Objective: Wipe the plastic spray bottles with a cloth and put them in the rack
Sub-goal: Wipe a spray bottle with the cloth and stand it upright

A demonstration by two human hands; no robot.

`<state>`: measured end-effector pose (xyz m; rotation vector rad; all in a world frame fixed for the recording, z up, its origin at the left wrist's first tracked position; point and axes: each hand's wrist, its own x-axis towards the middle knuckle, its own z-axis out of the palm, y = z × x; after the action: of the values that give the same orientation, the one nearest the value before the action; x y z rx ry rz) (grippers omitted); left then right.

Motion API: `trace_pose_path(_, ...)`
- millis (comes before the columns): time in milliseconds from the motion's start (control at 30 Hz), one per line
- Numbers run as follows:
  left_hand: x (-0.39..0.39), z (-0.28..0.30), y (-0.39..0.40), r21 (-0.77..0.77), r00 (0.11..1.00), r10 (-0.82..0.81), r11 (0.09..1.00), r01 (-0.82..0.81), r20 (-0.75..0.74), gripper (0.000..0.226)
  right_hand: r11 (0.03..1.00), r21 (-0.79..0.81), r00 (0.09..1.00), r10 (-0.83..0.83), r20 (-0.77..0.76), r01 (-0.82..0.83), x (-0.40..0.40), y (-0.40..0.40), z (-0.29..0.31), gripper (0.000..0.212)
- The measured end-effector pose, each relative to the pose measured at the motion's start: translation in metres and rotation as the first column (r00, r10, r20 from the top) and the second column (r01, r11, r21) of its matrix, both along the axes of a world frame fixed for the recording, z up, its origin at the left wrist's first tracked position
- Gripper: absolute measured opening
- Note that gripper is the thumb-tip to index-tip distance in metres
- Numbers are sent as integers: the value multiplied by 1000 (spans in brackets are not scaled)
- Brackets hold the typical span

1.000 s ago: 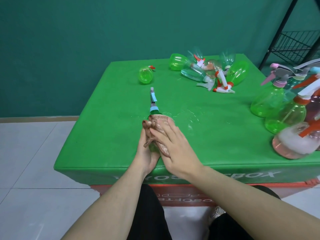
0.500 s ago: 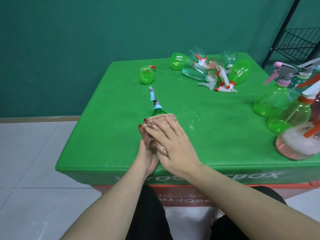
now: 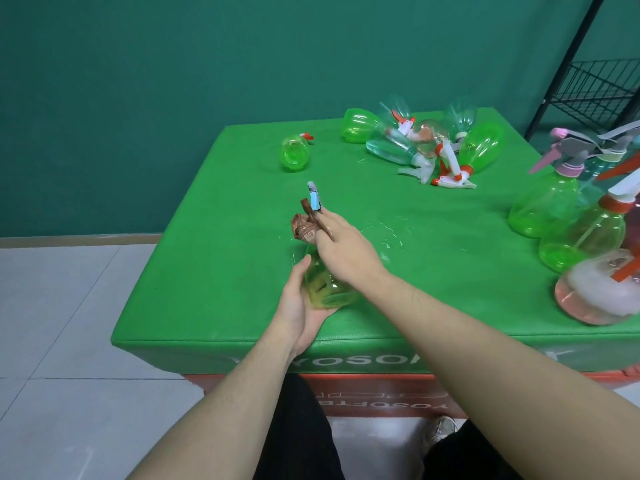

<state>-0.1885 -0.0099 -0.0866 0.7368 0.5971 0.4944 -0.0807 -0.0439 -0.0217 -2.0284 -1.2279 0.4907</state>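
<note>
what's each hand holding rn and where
Left hand grips the green spray bottle at its base; right hand holds the brown cloth against its neck.

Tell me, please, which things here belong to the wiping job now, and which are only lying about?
In use:
- green bottle, held by the left hand
- brown cloth, held at the bottle's neck by the right hand
- wire rack, the goal

Waiting:
- bottles lying at the far edge
- small green bottle
- upright bottles on the right
</note>
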Motion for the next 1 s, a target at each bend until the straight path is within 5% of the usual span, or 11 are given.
trace_pose_path(333, 3, 0, -4, 42, 1000, 16, 999, -16, 3, 41, 961, 253, 964, 39, 265, -108, -20, -47, -28, 48)
trace_pose_path(600, 2, 5, -6, -27, 999, 7, 1000, -8, -36, 62, 948, 188, 876, 148, 458, -259, -36, -87, -65, 50)
trace_pose_path(1000, 2, 5, -5, -2, 995, 66, 998, -66, 80, 37, 968, 195, 944, 91, 317, -159, -24, -56, -38, 56)
